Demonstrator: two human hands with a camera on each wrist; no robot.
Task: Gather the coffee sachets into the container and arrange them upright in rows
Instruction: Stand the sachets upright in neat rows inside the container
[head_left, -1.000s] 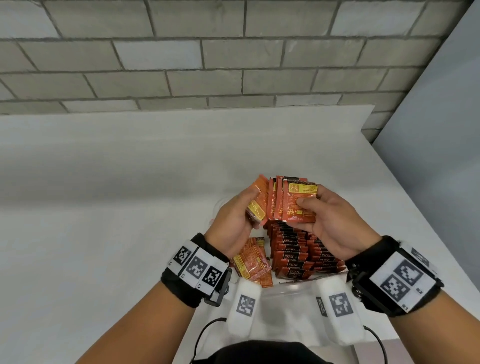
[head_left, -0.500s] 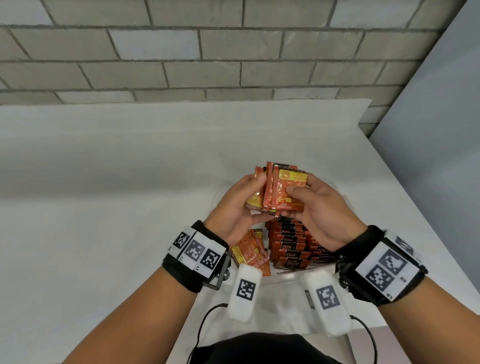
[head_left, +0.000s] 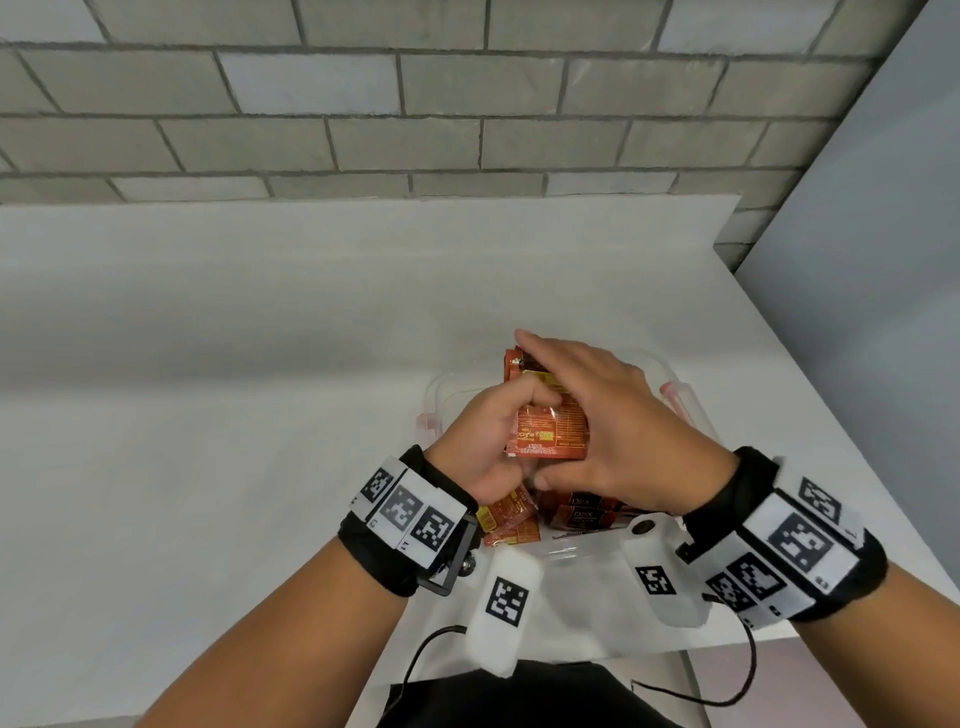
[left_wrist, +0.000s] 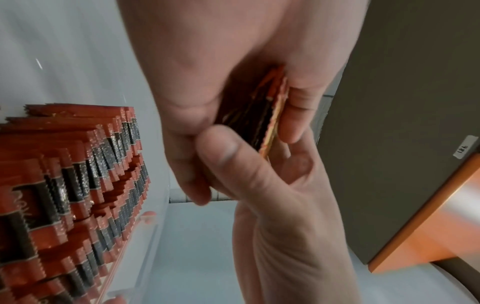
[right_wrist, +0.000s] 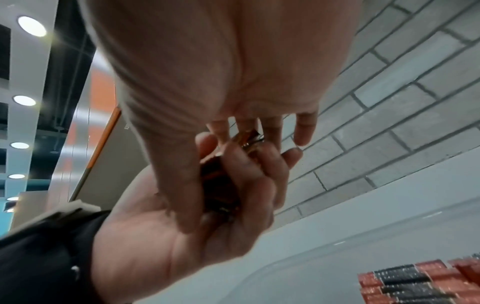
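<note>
Here, both hands meet above a clear container (head_left: 675, 395) on a white tabletop (head_left: 208, 415) that ends at a grey block wall (head_left: 415, 104); a pale panel (head_left: 883, 260) stands to the right. The left hand (head_left: 483, 441) curls around a stack of orange coffee sachets (head_left: 550, 434); the right hand (head_left: 608, 421) grips the same stack, fingers over its far edge and thumb under its near edge. Upright rows of sachets (left_wrist: 78, 174) fill the container. Ceiling lights (right_wrist: 24, 100) show in the right wrist view.
</note>
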